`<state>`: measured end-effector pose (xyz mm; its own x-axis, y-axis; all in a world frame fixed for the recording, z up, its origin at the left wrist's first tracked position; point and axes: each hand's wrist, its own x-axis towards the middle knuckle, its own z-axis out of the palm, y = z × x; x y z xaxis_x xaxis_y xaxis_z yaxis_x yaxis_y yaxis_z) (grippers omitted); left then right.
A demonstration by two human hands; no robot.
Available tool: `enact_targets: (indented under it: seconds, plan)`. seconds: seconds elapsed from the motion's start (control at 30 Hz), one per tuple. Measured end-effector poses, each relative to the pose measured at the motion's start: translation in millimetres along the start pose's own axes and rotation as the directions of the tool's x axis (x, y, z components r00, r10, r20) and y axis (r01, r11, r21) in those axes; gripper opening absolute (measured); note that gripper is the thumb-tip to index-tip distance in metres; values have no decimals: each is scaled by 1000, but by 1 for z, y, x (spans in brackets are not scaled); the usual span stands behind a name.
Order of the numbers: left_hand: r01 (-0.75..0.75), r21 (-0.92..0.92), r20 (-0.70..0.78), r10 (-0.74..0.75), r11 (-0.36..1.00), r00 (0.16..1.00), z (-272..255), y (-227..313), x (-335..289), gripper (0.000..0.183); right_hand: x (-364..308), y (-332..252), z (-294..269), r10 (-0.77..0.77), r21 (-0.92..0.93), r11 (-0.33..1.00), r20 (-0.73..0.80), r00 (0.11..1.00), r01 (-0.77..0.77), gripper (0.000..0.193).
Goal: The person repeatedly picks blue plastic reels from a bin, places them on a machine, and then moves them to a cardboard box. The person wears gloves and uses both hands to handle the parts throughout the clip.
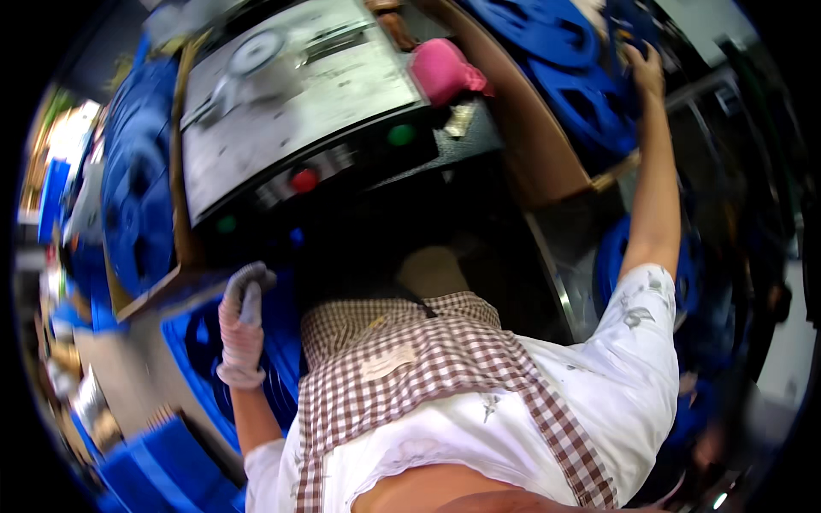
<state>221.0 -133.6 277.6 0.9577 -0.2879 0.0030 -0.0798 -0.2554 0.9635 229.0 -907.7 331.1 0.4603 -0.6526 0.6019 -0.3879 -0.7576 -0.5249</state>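
Observation:
My right hand, bare, reaches far forward at the upper right with its fingers apart. It is beside blue plastic reels in a cardboard box; blur hides whether the fingertips touch one. My left hand wears a pale knitted glove with a pinkish palm. It hangs low at the left, fingers mostly stretched and nothing visible in it. Behind this hand is a blue crate with dark blue round pieces inside. Ahead of me stands a metal-topped machine carrying a round whitish fixture.
A red button and a green button sit on the machine's front. On its right corner lies a pink bundle. Another cardboard box of blue reels is at the left. A blue bin stands lower left.

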Motion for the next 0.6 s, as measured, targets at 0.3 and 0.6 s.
enact_targets:
  seconds: [0.3,0.6]
  plan:
    - [172,116,277,-198,978,940,71,-5,0,23,-2,37,50,187,-237,957,70,980,-165,95]
    - [381,82,50,-386,921,921,64,-40,-34,25,6,-49,164,304,-419,890,254,918,-179,108]
